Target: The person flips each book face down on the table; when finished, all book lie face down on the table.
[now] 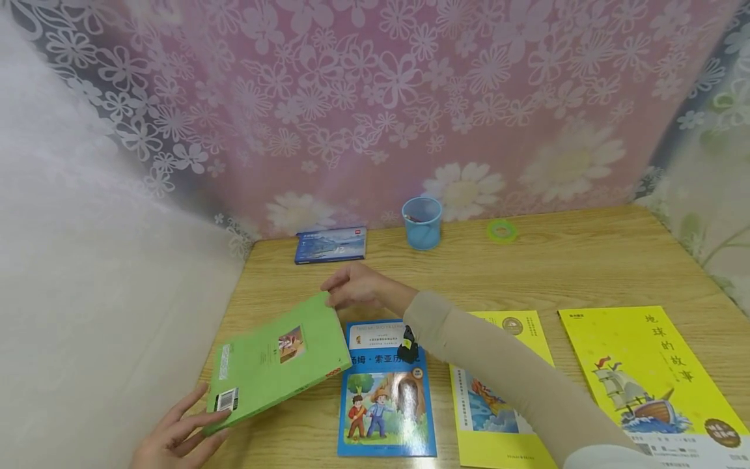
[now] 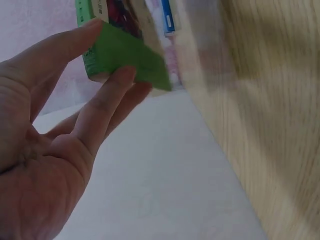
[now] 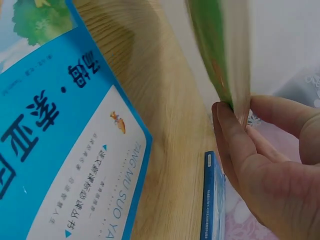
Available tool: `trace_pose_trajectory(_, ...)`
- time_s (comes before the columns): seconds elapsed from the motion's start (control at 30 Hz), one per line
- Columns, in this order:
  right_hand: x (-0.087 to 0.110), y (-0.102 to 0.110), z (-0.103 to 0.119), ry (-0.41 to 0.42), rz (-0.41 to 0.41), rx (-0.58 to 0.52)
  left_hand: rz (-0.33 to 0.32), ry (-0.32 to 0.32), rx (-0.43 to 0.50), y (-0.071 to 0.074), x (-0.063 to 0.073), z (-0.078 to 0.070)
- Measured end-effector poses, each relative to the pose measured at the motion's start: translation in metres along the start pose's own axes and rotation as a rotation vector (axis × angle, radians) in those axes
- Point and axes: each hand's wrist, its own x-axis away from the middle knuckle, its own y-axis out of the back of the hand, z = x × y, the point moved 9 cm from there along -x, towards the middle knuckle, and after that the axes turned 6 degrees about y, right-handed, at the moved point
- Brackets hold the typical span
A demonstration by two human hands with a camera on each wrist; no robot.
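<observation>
A green book (image 1: 281, 355), its back cover with barcode and small picture facing up, is held tilted over the left part of the table. My left hand (image 1: 180, 433) grips its near left corner, thumb on one side and fingers on the other, as the left wrist view shows. At the book's far right corner, my right hand (image 1: 359, 285) pinches the edge between thumb and fingers (image 3: 232, 130). Just right of the green book lies a blue book (image 1: 387, 397) with two cartoon figures on its cover. The right sleeve crosses above that book's upper right corner.
A yellow book (image 1: 486, 449) lies partly hidden under the right forearm. Farther right is another yellow book (image 1: 633, 365) with a sailing ship. Along the back stand a flat blue box (image 1: 331, 245), a light blue cup (image 1: 423, 234) and a green ring (image 1: 502, 230). A pale curtain borders the left.
</observation>
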Motion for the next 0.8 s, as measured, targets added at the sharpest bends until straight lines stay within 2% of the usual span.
trace_pose_trajectory(0.1, 0.000, 0.001, -0.004, 0.012, -0.013, 0.077, 0.080, 0.097, 0.015, -0.009, -0.001, 0.009)
trace_pose_trajectory(0.23, 0.001, -0.001, -0.007, 0.036, -0.020, 0.161, 0.163, 0.171, 0.042, -0.018, -0.001, 0.016)
trace_pose_trajectory(0.43, 0.005, -0.004, -0.006, 0.073, -0.043, 0.295, 0.253, 0.330, 0.032, -0.031, -0.001, 0.035)
trace_pose_trajectory(0.5, 0.005, -0.005, -0.007, 0.081, -0.061, 0.330, 0.258, 0.380, 0.007, -0.035, -0.001, 0.041)
trace_pose_trajectory(0.67, 0.005, -0.008, -0.009, 0.119, -0.076, 0.447, 0.262, 0.410, -0.006, -0.044, -0.006, 0.045)
trace_pose_trajectory(0.8, 0.005, -0.012, -0.012, 0.146, -0.070, 0.520, 0.276, 0.419, 0.028, -0.051, -0.008, 0.047)
